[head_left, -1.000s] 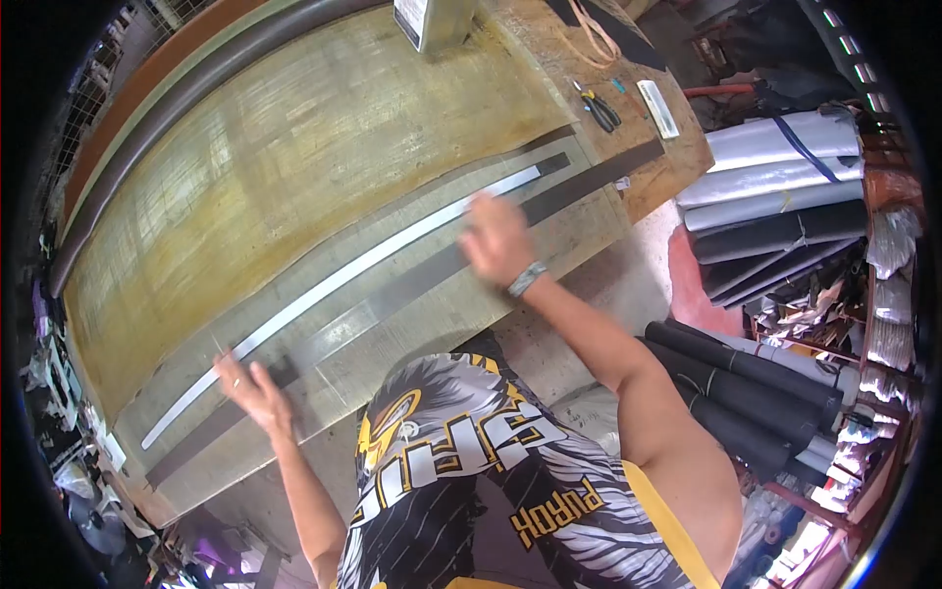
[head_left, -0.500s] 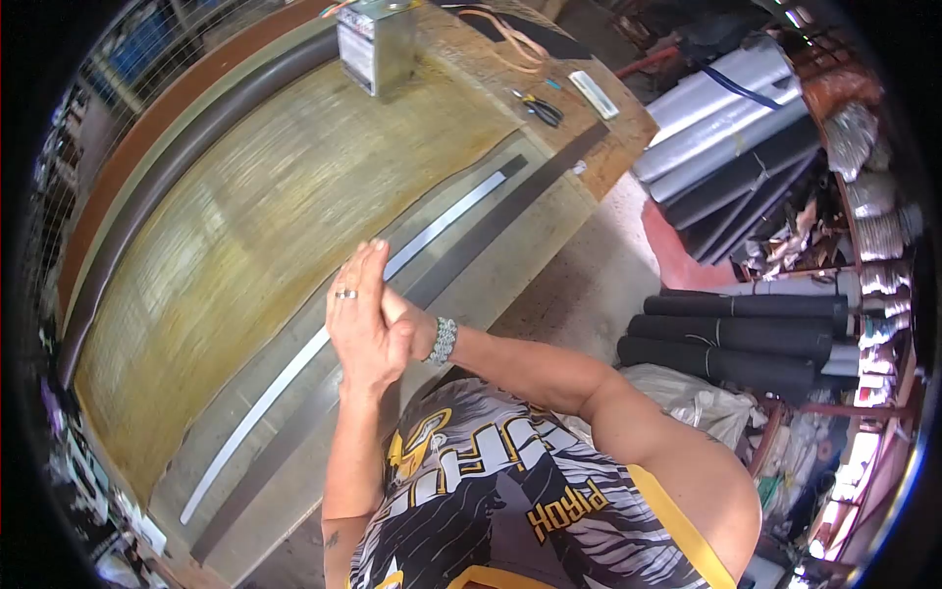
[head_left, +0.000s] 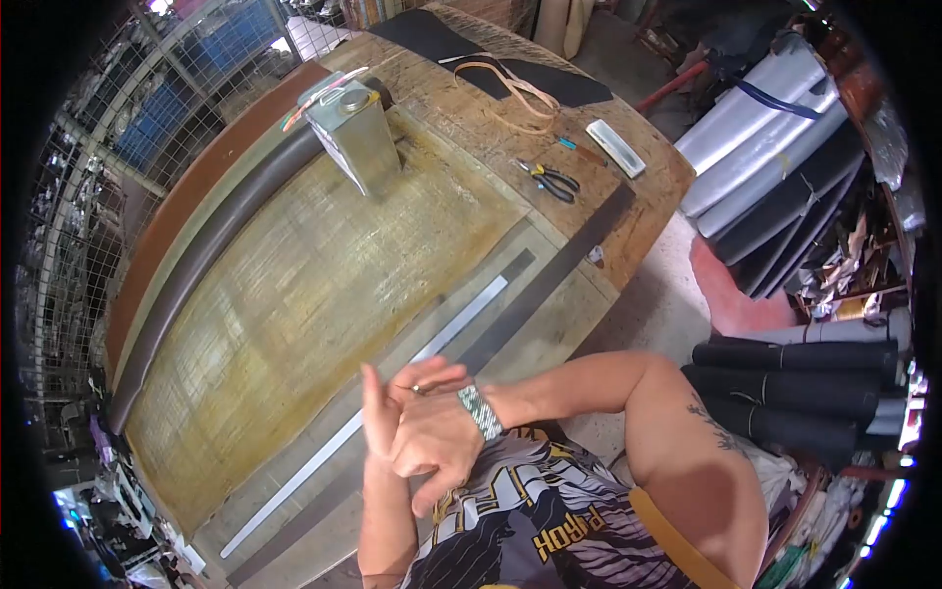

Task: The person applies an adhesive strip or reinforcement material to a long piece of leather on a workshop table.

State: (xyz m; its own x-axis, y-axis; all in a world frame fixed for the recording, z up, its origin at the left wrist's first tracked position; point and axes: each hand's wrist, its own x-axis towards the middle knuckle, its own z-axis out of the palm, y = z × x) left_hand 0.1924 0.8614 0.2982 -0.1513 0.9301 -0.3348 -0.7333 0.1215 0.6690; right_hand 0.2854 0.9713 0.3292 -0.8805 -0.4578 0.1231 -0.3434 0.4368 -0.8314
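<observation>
My left hand (head_left: 379,410) and my right hand (head_left: 437,442) are in contact above the near side of the worktable, with nothing visible between them. The right one, with a beaded bracelet at its wrist, lies over the left, its fingers loosely bent and apart. Beneath it, the left hand has its fingers spread, a ring on one of them; part of its palm is hidden. A narrow whitish strip (head_left: 294,487) runs under the hands along the table, over a dark strip end (head_left: 520,263). Beside it lies a longer dark brown strip (head_left: 549,285).
A metal can (head_left: 368,147) stands on the yellowed tabletop sheet (head_left: 294,285). Past it are pliers (head_left: 549,182), a white rectangular block (head_left: 616,149) and a looped cord (head_left: 530,98). Rolled material (head_left: 206,236) lines the far edge; dark rolls (head_left: 795,393) lie at the right.
The hands have gone from palm against palm, fingers pointing up, to the right lying over the left. The view has shifted, so the table sits lower in it.
</observation>
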